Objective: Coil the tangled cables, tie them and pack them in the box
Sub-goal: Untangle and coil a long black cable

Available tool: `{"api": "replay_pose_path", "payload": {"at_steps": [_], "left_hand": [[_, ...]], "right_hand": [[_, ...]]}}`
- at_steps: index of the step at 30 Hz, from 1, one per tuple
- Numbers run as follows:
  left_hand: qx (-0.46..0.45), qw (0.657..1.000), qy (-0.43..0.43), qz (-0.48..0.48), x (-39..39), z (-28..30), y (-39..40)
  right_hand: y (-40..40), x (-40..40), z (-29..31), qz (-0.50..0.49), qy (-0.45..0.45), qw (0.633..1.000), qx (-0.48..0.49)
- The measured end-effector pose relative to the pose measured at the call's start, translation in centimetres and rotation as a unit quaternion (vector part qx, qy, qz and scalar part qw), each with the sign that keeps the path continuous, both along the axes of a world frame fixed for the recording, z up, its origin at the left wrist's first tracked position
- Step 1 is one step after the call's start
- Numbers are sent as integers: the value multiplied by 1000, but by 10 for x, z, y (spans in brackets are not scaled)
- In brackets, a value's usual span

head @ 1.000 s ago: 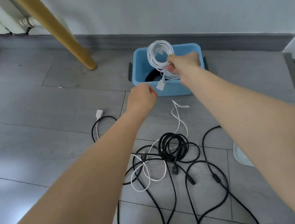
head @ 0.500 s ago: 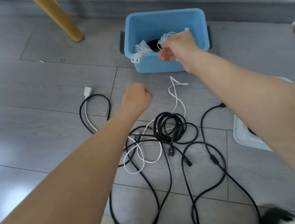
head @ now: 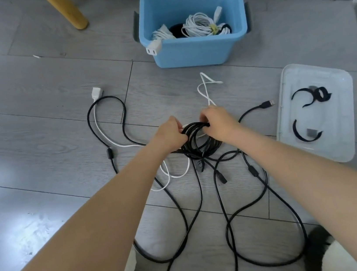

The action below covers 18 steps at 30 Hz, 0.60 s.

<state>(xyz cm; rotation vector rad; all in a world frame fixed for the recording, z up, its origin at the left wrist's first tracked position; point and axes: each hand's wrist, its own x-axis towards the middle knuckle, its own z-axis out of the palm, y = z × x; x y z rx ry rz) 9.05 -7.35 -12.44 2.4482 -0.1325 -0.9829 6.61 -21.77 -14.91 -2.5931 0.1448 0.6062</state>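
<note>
A blue box [head: 193, 52] stands on the floor at the top, holding a tied white cable coil [head: 200, 26] and another white bundle whose plug [head: 153, 49] hangs over the rim. In front of it lies a tangle of black cables [head: 197, 146] and a loose white cable [head: 114, 142]. My left hand [head: 169, 134] and my right hand [head: 215, 122] both grip the small black coil in the middle of the tangle, left on its left side, right on its top right.
A clear lid [head: 314, 114] lies at the right with black cable ties [head: 305, 133] on it. A yellow wooden leg [head: 68, 10] stands at the top left. A grey skirting runs along the wall behind the box.
My right hand has let go of the white coil, which now lies in the box. Both hands came down to the floor and took hold of the black coil.
</note>
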Motion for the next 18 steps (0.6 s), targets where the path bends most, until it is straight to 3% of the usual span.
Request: {"api": "replay_pose_path", "payload": {"at_steps": [3, 6, 9, 12, 15, 18], "left_hand": [[-8, 988, -156, -10, 7, 4, 2], [1, 954, -299, 18, 27, 20, 1], [-44, 934, -339, 102, 54, 37, 0], [-82, 937, -314, 125, 76, 44, -2], [-136, 938, -297, 116, 87, 51, -9], [-182, 922, -327, 94, 97, 57, -9]], "right_hand": [[1, 4, 10, 18, -11, 999, 26], [10, 30, 41, -20, -115, 986, 119], [23, 75, 68, -52, -211, 965, 149], [41, 112, 76, -118, -132, 949, 260], [49, 132, 78, -245, -76, 864, 433], [40, 153, 91, -328, -122, 770, 534]]}}
